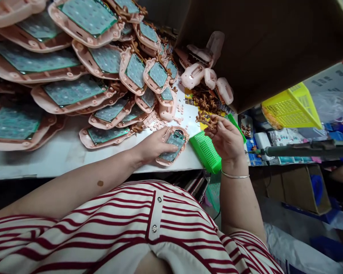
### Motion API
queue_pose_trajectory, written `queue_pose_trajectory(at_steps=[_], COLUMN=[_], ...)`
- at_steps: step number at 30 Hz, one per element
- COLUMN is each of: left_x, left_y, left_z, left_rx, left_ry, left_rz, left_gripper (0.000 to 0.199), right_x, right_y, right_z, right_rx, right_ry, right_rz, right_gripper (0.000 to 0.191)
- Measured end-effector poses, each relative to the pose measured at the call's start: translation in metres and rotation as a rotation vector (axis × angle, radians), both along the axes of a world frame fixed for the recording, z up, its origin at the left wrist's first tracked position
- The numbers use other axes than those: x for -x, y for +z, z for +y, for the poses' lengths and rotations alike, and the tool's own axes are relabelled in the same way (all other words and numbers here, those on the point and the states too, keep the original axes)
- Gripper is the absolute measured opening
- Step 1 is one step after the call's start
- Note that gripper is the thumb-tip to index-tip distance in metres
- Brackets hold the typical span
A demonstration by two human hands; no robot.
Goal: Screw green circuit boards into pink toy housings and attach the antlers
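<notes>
My left hand grips a pink plastic housing half, thumb lying across the green circuit board inside it. The housing rests at the front edge of the white table. Held up to the right of it, my right hand pinches a small brown plastic figure piece between thumb and fingers. Below and beside that hand is a green perforated basket, partly covered by it. A heap of similar brown pieces lies just behind.
Stacked pink housings with boards fill the left and back of the white table. A large cardboard box stands tilted at back right, with several pink shells by its opening. On the right are a yellow basket and an electric screwdriver-like tool.
</notes>
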State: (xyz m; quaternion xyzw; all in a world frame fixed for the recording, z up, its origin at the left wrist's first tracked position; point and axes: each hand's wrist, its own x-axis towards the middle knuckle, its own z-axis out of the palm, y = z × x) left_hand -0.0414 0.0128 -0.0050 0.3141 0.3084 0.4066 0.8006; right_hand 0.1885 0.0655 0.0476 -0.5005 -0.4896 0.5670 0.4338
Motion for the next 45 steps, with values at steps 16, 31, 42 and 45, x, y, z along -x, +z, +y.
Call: queue_pose_trajectory(at_steps=[16,31,42,45], left_x=[0.005,0.003,0.009,0.010], left_y=[-0.007,-0.003,-0.001,0.001], left_z=[-0.001,-0.002,-0.007,-0.008], left_rx=[-0.084,-0.052,0.025,0.000], left_ry=[-0.110,-0.119,-0.197,-0.221], left_rz=[-0.081,0.005,-0.107,-0.095], left_gripper=[0.047,0.047,0.036,0.034], right_x=[0.050,0.053,0.056,0.054], right_y=[-0.023,-0.044,-0.036,-0.033], right_z=[-0.039,-0.032,-0.041,-0.040], right_rx=[-0.179,-0.134,-0.219,-0.132], right_ry=[-0.123,-0.073,-0.017,0.044], right_rz=[-0.013,-0.033,-0.075,0.007], right_gripper=[0.036,0.036,0.035,0.043])
